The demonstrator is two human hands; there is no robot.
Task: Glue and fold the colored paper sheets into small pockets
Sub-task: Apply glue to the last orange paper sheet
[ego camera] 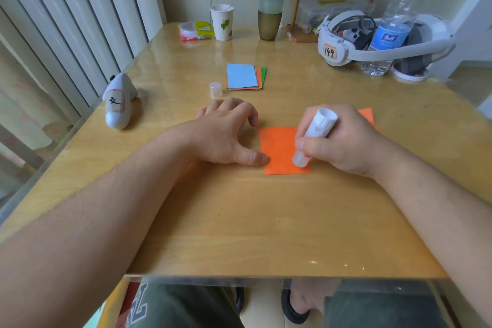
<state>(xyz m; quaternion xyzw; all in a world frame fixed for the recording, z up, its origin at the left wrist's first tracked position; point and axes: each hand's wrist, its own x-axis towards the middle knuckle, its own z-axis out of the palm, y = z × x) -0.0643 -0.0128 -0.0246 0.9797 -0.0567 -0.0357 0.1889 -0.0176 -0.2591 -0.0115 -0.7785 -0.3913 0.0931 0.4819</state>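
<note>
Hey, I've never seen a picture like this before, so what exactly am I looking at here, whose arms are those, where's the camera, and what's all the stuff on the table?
There is no machine here: a person works with bare hands, and the single picture comes from a wide-angle camera worn on their head, looking forward and down. The right hand grips a white glue stick, its tip pressed down on an orange paper sheet lying on the wooden table. The left hand holds the sheet's left edge down with its thumb. Farther back lie the glue cap and a stack of colored sheets, blue on top. Around the edges stand a paper cup, a water bottle, a white headset and a white controller.
</note>
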